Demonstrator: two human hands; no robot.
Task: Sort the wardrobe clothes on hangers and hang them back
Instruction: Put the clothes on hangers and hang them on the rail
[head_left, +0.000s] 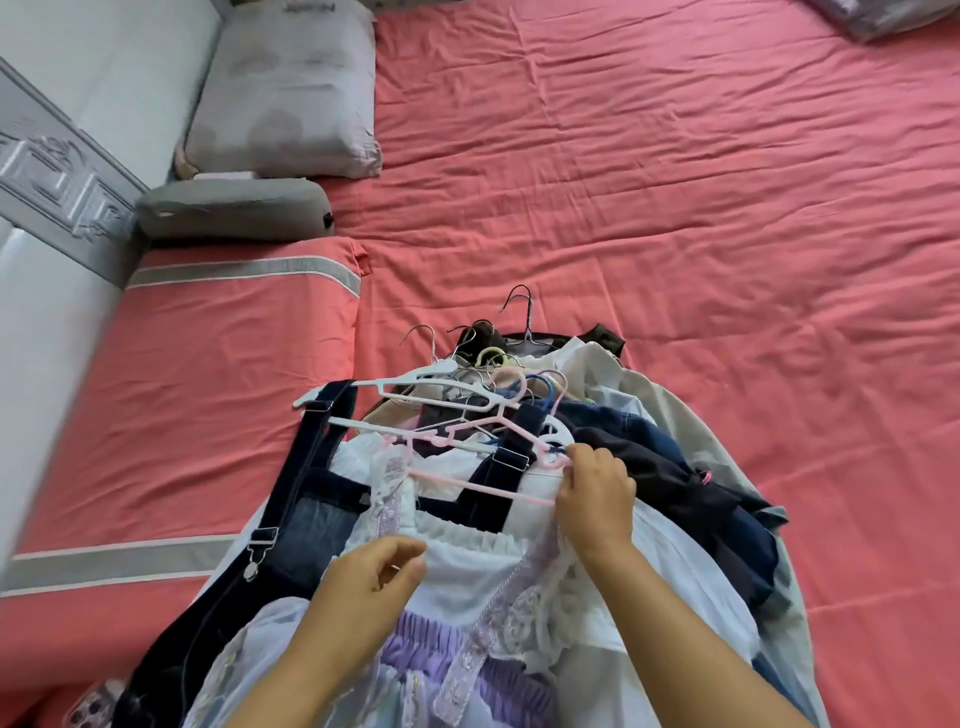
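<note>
Where the clothes (524, 519) lie heaped on the near part of the bed (675, 182), the top piece is a white dress (467, 566) with lilac lace straps and a lilac gathered band, on a pink hanger (467, 480). Dark denim dungarees (291, 509) with metal clips lie to its left, and dark blue and pale garments to its right. Many hangers (457, 387) bunch at the far end of the heap, white, pink, blue and wire; their count cannot be told. The right hand (597, 499) pinches the pink hanger's right end. The left hand (374, 577) pinches the dress's white ruffled edge. Three pillows show at the left: one pale (285, 88), one grey (234, 208), one pink with grey stripes (182, 415). Wrinkled pink sheet lies open beyond and to the right of the heap.
</note>
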